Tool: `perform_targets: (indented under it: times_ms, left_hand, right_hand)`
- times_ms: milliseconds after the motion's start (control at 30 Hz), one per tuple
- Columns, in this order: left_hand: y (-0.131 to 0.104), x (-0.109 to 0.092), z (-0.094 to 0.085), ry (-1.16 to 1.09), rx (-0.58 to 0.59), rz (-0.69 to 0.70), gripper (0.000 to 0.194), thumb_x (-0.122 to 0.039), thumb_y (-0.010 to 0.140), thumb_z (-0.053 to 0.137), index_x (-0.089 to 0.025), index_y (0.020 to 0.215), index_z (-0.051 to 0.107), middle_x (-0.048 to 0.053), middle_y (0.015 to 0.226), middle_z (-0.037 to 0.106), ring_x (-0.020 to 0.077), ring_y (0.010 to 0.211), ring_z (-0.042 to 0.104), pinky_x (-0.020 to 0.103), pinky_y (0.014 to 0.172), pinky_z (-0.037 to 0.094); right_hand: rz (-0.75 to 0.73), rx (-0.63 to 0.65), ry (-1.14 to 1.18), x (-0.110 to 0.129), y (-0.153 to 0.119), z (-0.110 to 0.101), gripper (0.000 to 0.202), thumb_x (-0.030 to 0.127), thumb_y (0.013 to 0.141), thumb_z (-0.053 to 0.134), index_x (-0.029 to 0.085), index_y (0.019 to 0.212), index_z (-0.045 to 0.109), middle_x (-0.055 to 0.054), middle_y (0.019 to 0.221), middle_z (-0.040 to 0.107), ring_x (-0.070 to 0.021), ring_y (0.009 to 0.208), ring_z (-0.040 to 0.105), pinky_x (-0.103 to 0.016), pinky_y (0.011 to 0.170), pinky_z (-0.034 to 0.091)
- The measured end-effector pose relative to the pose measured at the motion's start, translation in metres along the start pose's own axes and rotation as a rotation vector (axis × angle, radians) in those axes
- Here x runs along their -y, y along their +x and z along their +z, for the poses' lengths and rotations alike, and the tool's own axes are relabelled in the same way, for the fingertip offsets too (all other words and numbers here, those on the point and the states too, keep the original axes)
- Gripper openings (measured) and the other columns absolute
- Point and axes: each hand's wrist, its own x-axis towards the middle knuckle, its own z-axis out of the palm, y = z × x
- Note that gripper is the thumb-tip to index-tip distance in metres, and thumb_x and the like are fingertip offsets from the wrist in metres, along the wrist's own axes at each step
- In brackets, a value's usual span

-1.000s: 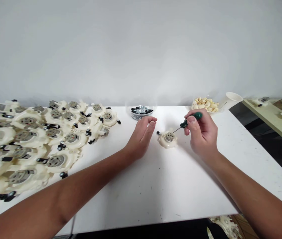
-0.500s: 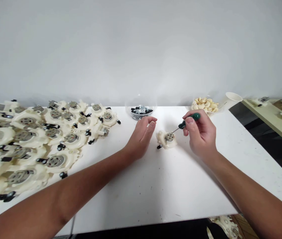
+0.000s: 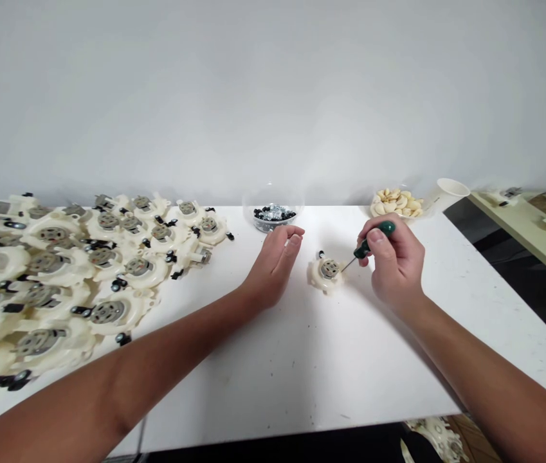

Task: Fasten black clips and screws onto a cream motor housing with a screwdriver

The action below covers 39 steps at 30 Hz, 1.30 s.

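Note:
A small cream plastic housing with a round grey motor [image 3: 327,271] lies on the white table [image 3: 263,379], its black fitting at the upper left. My right hand [image 3: 393,260] is closed around the green handle of a screwdriver [image 3: 361,248]. The screwdriver's thin shaft points down and left, its tip at the right edge of the housing. My left hand [image 3: 273,267] rests on its side to the left of the housing, apart from it, fingers extended and nothing seen in it.
Many similar motor housings [image 3: 109,312] cover the table's left side. Behind my left hand stands a clear bowl [image 3: 275,222] of black and silver small parts. At the back right are a bowl of pale pieces [image 3: 398,202] and a white cup [image 3: 449,193].
The housing has turned, its black fitting passing from the lower left to the upper left. My right hand has shifted slightly right and down with the screwdriver. My left hand has stayed put.

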Motion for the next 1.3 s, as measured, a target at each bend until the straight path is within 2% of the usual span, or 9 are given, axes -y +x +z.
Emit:
perform_targets:
  times_ms: [533,600,700,800,867,1067,1300]
  left_hand:
    - [0.0009,-0.0026,-0.0001,-0.004,0.000,0.004,0.045,-0.052,0.108,0.025,-0.023,0.124,0.056,0.009,0.131,0.061,0.0266,0.130,0.051,0.044,0.113,0.038]
    - [0.0007,-0.0025,-0.0002,-0.001,0.001,0.002,0.044,-0.051,0.108,0.026,-0.023,0.124,0.056,0.009,0.132,0.060,0.0267,0.130,0.051,0.044,0.113,0.038]
    - [0.0001,-0.0020,-0.0010,0.001,0.001,-0.002,0.044,-0.051,0.108,0.026,-0.023,0.124,0.055,0.010,0.132,0.060,0.0265,0.131,0.050,0.044,0.114,0.038]
    - [-0.0007,-0.0011,-0.0025,-0.003,0.008,-0.013,0.044,-0.052,0.108,0.025,-0.023,0.126,0.055,0.010,0.133,0.060,0.0265,0.131,0.050,0.044,0.114,0.037]
    - [-0.0010,-0.0006,-0.0029,-0.006,0.011,-0.020,0.044,-0.052,0.108,0.025,-0.023,0.126,0.055,0.010,0.133,0.059,0.0266,0.132,0.050,0.044,0.114,0.037]
    - [-0.0004,-0.0010,-0.0005,-0.012,-0.001,-0.013,0.045,-0.053,0.109,0.025,-0.024,0.124,0.056,0.008,0.133,0.059,0.0261,0.131,0.050,0.043,0.113,0.038]
    - [0.0002,-0.0022,-0.0003,-0.004,0.002,-0.002,0.044,-0.052,0.109,0.025,-0.024,0.123,0.056,0.008,0.131,0.060,0.0261,0.130,0.051,0.043,0.113,0.038]
  right_hand:
    - [0.005,0.080,-0.048,-0.0012,-0.0012,-0.0010,0.021,0.036,0.102,0.055,0.022,0.088,0.062,0.002,0.076,0.057,-0.0113,0.055,0.056,-0.027,0.051,0.043]
    - [-0.075,0.019,-0.154,-0.0017,-0.0004,-0.0016,0.020,0.034,0.100,0.056,0.022,0.086,0.061,0.002,0.072,0.055,-0.0120,0.055,0.053,-0.029,0.052,0.041]
    - [-0.203,-0.153,-0.296,-0.0028,0.0023,-0.0025,0.018,0.034,0.098,0.058,0.023,0.084,0.060,0.001,0.068,0.054,-0.0146,0.058,0.049,-0.031,0.055,0.040]
    - [-0.191,-0.210,-0.273,-0.0036,0.0050,-0.0029,0.019,0.035,0.099,0.058,0.023,0.084,0.060,0.000,0.070,0.053,-0.0158,0.060,0.049,-0.033,0.057,0.040]
    - [-0.145,-0.167,-0.224,-0.0034,0.0051,-0.0027,0.019,0.035,0.099,0.058,0.023,0.084,0.060,0.001,0.071,0.054,-0.0147,0.059,0.050,-0.032,0.058,0.042]
    - [-0.049,0.075,-0.091,-0.0025,-0.0010,-0.0022,0.019,0.037,0.101,0.056,0.022,0.091,0.063,0.002,0.073,0.058,-0.0124,0.056,0.055,-0.029,0.056,0.046]
    - [-0.050,0.095,-0.083,-0.0028,-0.0026,-0.0028,0.017,0.036,0.101,0.057,0.022,0.093,0.064,0.002,0.071,0.056,-0.0129,0.058,0.057,-0.029,0.059,0.047]
